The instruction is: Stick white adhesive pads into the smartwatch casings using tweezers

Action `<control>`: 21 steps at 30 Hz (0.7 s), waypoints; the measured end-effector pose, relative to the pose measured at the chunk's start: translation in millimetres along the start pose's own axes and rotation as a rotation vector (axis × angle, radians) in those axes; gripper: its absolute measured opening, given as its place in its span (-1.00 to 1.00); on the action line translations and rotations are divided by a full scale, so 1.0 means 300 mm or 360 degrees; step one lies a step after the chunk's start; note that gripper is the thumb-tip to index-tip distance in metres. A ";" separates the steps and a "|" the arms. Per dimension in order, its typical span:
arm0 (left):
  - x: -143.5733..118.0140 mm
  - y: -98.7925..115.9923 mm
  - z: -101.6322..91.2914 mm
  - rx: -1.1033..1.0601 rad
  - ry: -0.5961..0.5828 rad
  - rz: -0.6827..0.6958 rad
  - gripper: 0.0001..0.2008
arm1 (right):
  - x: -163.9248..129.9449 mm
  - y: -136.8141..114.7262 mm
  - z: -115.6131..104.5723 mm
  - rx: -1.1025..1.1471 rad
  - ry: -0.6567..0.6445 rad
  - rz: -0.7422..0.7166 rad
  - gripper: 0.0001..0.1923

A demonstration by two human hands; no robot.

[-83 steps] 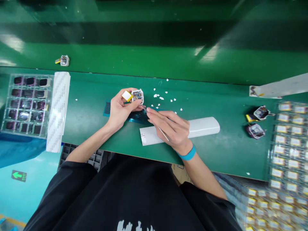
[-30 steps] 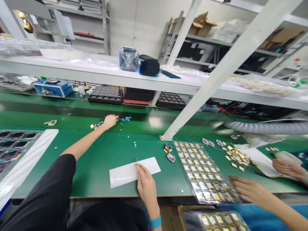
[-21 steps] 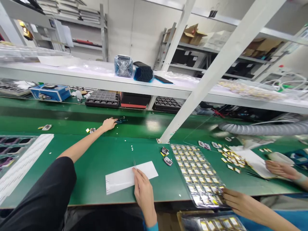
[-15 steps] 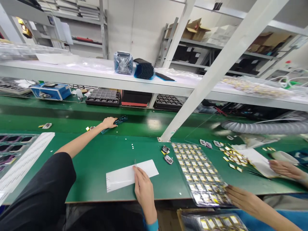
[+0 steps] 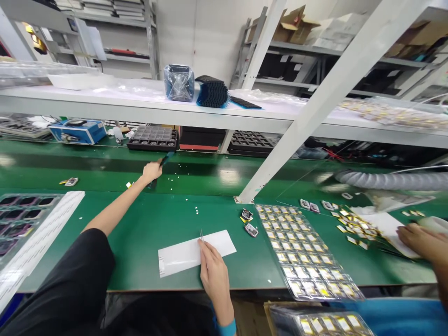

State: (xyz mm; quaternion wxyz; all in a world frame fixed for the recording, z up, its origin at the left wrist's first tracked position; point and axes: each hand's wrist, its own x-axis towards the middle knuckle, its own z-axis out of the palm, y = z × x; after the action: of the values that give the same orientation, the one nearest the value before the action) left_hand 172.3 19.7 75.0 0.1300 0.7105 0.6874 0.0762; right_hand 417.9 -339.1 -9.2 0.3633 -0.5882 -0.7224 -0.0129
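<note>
While the right hand rests closed on the white paper sheet near the table's front edge, pinching the tweezers with their tips up, the left hand is stretched far out over the green conveyor belt and grips a thin dark strip between the fingertips. For a clean lift I think the strip should be kept pinched at its end and raised straight, clear of the small device just beside the wrist. Open room lies on the green table between both hands, but the blister tray at the right and the black trays beyond the belt limit the way.
</note>
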 end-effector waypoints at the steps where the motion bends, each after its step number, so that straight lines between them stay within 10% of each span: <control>1: 0.000 -0.008 0.000 -0.0065 0.0018 -0.0024 -0.59 | -0.002 0.002 0.001 0.0004 -0.0006 -0.0004 -0.57; 13: -0.019 -0.050 -0.081 -0.1078 0.0019 -0.0087 -0.49 | 0.002 0.001 -0.001 -0.0014 -0.0010 0.0004 -0.57; 18: -0.042 -0.055 -0.102 -0.1005 0.0097 -0.0153 -0.59 | 0.008 -0.006 -0.008 0.0014 0.0005 0.0002 -0.57; 21: -0.043 -0.062 -0.117 -0.0758 0.0271 -0.0202 -0.31 | 0.010 -0.008 -0.012 0.0009 -0.0003 -0.0008 -0.57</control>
State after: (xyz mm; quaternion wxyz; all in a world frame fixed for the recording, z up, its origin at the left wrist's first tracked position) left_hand 143.9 10.2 104.2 0.2397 0.6063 0.7018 0.2871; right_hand 417.6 -338.9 -4.0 0.3644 -0.5852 -0.7243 -0.0112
